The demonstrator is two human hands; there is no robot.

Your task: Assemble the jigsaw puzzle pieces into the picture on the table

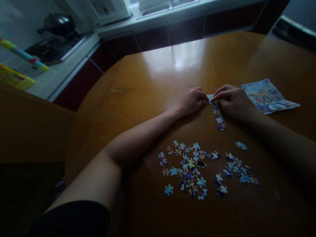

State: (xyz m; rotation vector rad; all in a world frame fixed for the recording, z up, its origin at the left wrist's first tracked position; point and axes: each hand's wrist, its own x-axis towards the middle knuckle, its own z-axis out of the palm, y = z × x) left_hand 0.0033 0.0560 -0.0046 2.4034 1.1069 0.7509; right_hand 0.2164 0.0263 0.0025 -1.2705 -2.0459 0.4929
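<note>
So the left hand (pixel 192 101) and right hand (pixel 233 102) are curled, fingertips meeting the top of a skinny, bumpy-edged puzzle strip (pixel 218 118) right of centre; can't tell if either is actually pinching it. Knobbly cardboard-looking pieces (pixel 189 171) are scattered lower centre to right on a glossy wooden table (pixel 138 77). Creased, shiny picture sheet (pixel 265 95), right side.

On the table (pixel 153 70), a joined puzzle strip (pixel 218 116) has the left hand (pixel 192 100) at ten o'clock, the right hand (pixel 232 101) at two. A picture sheet (pixel 266 95) lies at the right hand's three o'clock. Loose pieces (pixel 189 164) lie at the strip's seven and five. Beyond the table: sink (pixel 155 12) at twelve, stove (pixel 46 52) at ten.
</note>
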